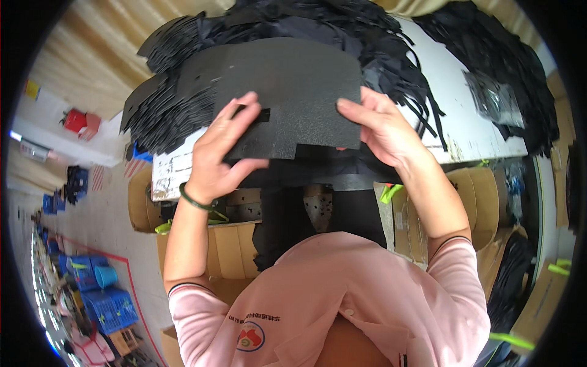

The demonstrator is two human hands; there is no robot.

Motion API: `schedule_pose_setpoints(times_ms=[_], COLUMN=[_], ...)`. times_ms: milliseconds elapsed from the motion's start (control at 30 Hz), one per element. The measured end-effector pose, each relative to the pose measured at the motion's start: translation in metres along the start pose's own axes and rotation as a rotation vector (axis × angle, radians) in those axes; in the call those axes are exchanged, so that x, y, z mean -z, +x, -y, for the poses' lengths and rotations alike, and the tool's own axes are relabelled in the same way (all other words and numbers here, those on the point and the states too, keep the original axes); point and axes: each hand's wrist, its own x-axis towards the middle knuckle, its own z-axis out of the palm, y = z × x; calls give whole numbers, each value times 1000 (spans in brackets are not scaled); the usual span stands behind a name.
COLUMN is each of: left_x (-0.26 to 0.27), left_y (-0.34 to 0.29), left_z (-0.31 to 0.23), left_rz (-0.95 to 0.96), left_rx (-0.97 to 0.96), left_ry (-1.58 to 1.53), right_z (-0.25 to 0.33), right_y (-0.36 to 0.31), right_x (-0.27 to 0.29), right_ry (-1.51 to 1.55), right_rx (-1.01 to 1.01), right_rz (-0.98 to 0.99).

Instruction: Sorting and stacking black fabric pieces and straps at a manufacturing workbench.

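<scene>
A flat black panel (299,92) with a curved far edge and a stepped near edge is held up over the table. My right hand (382,125) grips its right edge, thumb on top and fingers underneath. At the panel's left side is my left hand (217,147), slightly blurred, with thumb and fingers spread apart. A small dark rectangle (265,115), a slot or a loose piece, shows by its fingertips; I cannot tell which. Behind the panel lie fanned stacks of similar black pieces (168,113) and a heap of black fabric with straps (391,67).
The white table (455,131) also bears a clear plastic bag (496,98) and more black pieces (489,43) at the right. Open cardboard boxes (235,244) stand below its near edge. Blue crates (110,309) are on the floor at left.
</scene>
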Motion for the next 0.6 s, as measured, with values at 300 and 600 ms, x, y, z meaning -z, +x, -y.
schedule_pose_setpoints(times_ms=[300,600], left_x=[34,24], left_y=[-65,-179], left_z=[44,134], left_rz=[-972,-831], left_rx=[521,1058], left_ry=[-614,-244], right_z=[-80,-97], right_y=[-44,-70], right_x=[105,154], right_ry=[-252,-531], right_rx=[-242,-401], right_rz=[-294,-439])
